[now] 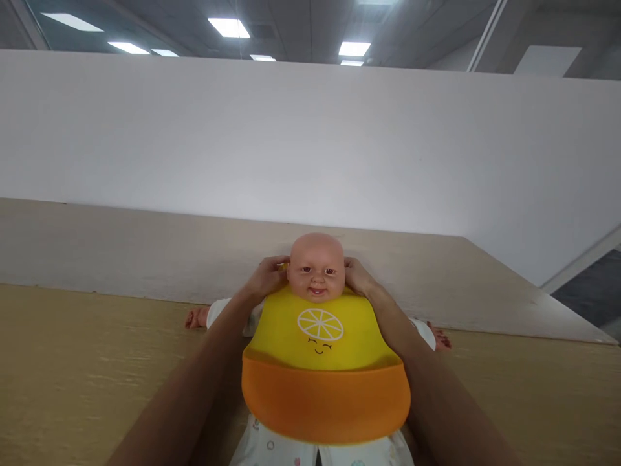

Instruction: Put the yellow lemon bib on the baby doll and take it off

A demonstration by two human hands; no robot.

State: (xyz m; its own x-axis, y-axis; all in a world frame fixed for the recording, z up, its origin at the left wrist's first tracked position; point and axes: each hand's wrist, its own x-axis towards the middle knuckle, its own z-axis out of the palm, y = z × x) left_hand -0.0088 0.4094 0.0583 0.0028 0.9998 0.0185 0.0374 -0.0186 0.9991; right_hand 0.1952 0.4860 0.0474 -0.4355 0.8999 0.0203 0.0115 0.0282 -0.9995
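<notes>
A baby doll (317, 252) lies on its back with its bald head away from me and its arms spread sideways. Across its chest is a yellow bib (281, 323) with an orange pocket (325, 401) and a citrus-slice print. My left hand (268, 277) is closed beside the doll's head, and a bit of the bib's yellow strap shows at its fingertips. At the other side of the head, my right hand (359, 278) curls in behind the neck. Its fingertips and whatever they hold are hidden.
The doll rests on a wood-toned surface (97, 369), with a pale board (121, 249) behind its head. A white partition (291, 142) rises at the back. White patterned trousers (281, 446) cover the doll's legs at the bottom edge.
</notes>
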